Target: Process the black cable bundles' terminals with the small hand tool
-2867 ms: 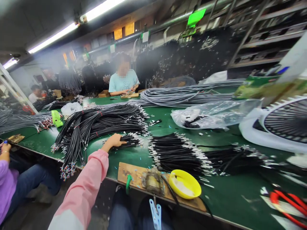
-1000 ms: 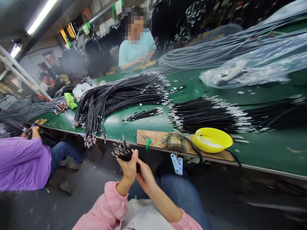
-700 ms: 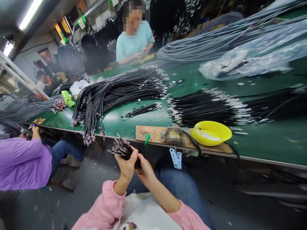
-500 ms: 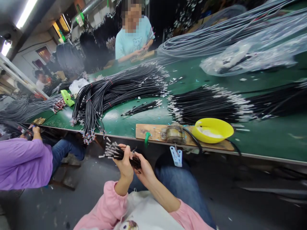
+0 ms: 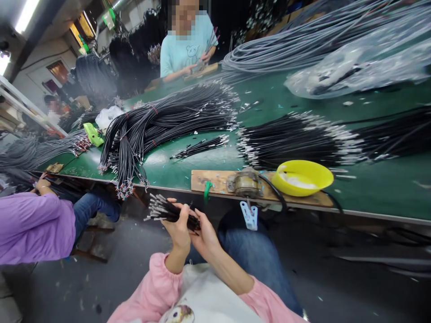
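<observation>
A bundle of short black cables is held in the air off the near side of the wooden board, just past its left end, pale tips to the left. The left hand wraps it near the middle, fingers clamped round the cables with the thumb on top. The right hand has its fingers closed about the dark end, though some of them are hidden behind the palm. The step in hand appears to be gathering and evening the bundle between the two hands; the next move seems to call for one hand keeping it tight while the other squares the ends, so that no cable slips out. On the board stand a motor-like device and, at its right end, a yellow bowl; a light blue clip hangs at its near edge. Beyond the board, on the green surface, lie a small bunch of cables toward its left end and a broad stack of cables behind its right half.
</observation>
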`<action>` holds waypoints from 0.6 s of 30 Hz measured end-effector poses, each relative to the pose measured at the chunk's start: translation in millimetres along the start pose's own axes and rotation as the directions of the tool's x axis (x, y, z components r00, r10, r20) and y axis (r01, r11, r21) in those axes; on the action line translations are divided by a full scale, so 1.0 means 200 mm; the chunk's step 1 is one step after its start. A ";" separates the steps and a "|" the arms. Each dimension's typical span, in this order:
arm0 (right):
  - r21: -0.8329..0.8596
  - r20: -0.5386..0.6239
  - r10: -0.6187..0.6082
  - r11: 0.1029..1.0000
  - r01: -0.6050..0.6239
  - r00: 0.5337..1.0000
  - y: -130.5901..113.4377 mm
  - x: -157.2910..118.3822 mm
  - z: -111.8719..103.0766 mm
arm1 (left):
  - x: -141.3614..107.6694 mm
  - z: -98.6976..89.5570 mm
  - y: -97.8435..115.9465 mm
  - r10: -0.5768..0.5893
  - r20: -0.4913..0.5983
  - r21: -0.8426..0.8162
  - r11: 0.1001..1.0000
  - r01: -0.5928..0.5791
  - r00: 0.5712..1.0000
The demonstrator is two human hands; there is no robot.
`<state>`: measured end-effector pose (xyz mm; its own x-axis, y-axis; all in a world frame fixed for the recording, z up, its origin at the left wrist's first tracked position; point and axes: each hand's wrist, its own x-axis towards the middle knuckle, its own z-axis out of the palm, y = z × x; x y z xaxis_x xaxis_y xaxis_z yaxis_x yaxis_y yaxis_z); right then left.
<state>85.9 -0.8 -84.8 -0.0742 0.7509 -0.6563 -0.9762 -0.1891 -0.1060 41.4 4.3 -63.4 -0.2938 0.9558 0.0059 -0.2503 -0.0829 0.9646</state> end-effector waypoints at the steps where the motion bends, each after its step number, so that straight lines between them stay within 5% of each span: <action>1: -0.009 -0.005 0.002 1.000 -0.002 1.000 0.00 0.00 0.00 | 0.01 0.00 -0.01 -0.005 0.001 -0.002 1.000 0.005 1.000; 7: -0.110 -0.021 -0.042 0.993 0.040 0.999 0.02 0.03 0.00 | 0.04 0.00 -0.03 -0.027 0.025 -0.044 0.999 0.028 0.999; 13: -0.360 0.033 -0.231 0.905 0.227 0.972 0.06 0.07 -0.06 | 0.05 0.04 0.01 -0.149 0.014 -0.267 0.952 0.148 0.989; 18: -0.506 0.149 -0.494 0.706 0.496 0.856 0.02 0.10 -0.08 | 0.09 0.04 0.13 -0.313 0.135 -0.521 0.785 0.336 0.940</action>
<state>84.9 3.4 -111.2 0.3884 0.8311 -0.3981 -0.6229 -0.0816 -0.7781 37.8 21.5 -36.4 -0.0738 0.9627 -0.2604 -0.7760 0.1086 0.6213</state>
